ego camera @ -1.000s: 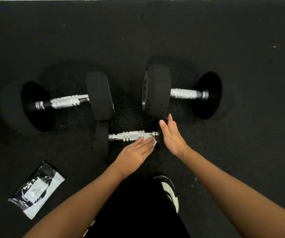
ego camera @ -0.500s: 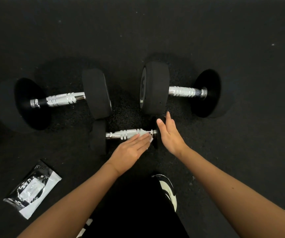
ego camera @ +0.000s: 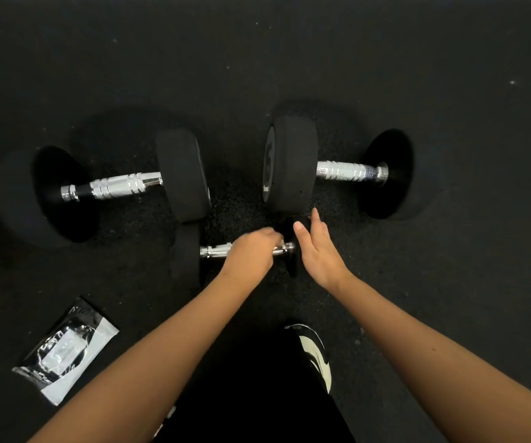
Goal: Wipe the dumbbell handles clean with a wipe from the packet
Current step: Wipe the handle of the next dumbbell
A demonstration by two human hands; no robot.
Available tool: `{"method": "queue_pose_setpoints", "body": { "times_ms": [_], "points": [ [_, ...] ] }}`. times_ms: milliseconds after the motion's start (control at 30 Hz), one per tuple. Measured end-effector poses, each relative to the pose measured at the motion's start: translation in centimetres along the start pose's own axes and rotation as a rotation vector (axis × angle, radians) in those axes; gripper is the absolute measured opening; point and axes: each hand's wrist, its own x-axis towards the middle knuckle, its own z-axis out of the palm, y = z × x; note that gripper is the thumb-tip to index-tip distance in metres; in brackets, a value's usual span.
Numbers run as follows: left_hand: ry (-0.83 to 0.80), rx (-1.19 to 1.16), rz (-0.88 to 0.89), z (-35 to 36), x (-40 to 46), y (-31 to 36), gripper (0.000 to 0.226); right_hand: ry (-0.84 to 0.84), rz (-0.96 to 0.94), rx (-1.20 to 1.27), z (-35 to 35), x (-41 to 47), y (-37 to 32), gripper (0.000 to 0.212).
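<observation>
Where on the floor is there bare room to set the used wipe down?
Bare floor lies beyond both large dumbbells, right of the right hand, and between the wipes packet and the small dumbbell. It is crowded around the left hand, where all three dumbbells meet.

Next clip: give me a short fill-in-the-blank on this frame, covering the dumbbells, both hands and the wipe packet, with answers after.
1. The number of dumbbells on the floor is ____.
2. The left hand curls over the chrome handle of the ____ dumbbell.
3. The right hand, fingers straight, rests against that dumbbell's ____ end.
4. The wipe packet lies on the floor to the person's ____.

Missing words: three; smallest; right; left
</observation>
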Motion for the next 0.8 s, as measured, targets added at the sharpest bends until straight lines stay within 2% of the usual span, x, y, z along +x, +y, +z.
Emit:
{"method": "queue_pose_setpoints", "body": {
  "times_ms": [67, 133, 267, 333, 500, 667, 733, 800],
  "points": [
    [-0.065, 0.027, -0.074, -0.7, 1.8, 1.1, 0.019, 0.004, 0.003, 0.003, 0.0, 0.0, 0.0, 0.069],
    [-0.073, 0.057, -0.024, -0.6, 1.6, 1.5, 0.019, 0.001, 0.006, 0.001, 0.0, -0.1, -0.1, 0.068],
    [0.207, 0.114, 0.312, 1.8, -2.1, -0.1, 0.032, -0.004, 0.003, -0.007, 0.0, -0.1, -0.1, 0.067],
    [0.283, 0.150, 0.376, 2.6, -2.1, -1.2, 0.039, -0.003, 0.003, -0.010, 0.0, -0.1, -0.1, 0.067],
    [0.312, 0.026, 0.252, 3.2, -0.9, -0.5, 0.035, 0.010, 0.010, -0.018, 0.1, 0.0, -0.1, 0.067],
    [0.352, 0.076, 0.403, 3.5, -2.4, -1.4, 0.035, 0.004, 0.008, -0.023, 0.1, 0.0, 0.0, 0.067],
    [0.360, -0.014, 0.258, 3.1, -1.7, -1.4, 0.030, 0.005, 0.005, -0.024, 0.1, 0.0, 0.0, 0.067],
    [0.313, -0.107, 0.119, 2.6, -0.8, -0.7, 0.036, 0.015, 0.004, -0.024, 0.2, 0.0, 0.0, 0.067]
  ]
}}
